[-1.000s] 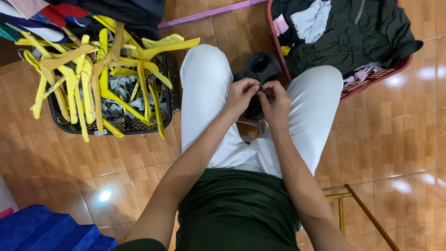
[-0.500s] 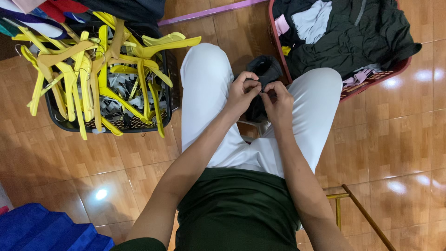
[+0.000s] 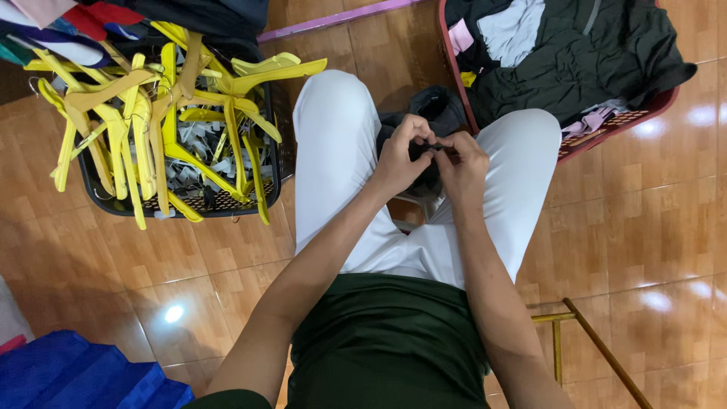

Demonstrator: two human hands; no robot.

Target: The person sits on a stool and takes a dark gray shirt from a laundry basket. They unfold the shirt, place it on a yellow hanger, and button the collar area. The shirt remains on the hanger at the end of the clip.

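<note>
Seated view, looking down. Between the knees lies a small dark garment (image 3: 435,113), bunched over the gap between the white-trousered thighs. We see the left hand (image 3: 401,155) and right hand (image 3: 463,163) meeting above it, fingertips pressed together and pinching a dark edge of the cloth. Compared with the earlier frames, we note the hands drawn closer, thumbs now touching; the pinch appears tighter, suggesting fine work on the fabric. Far left stands a black basket (image 3: 261,201) of yellow hangers (image 3: 163,129); far right, a red basket (image 3: 606,129) of dark clothes.
</note>
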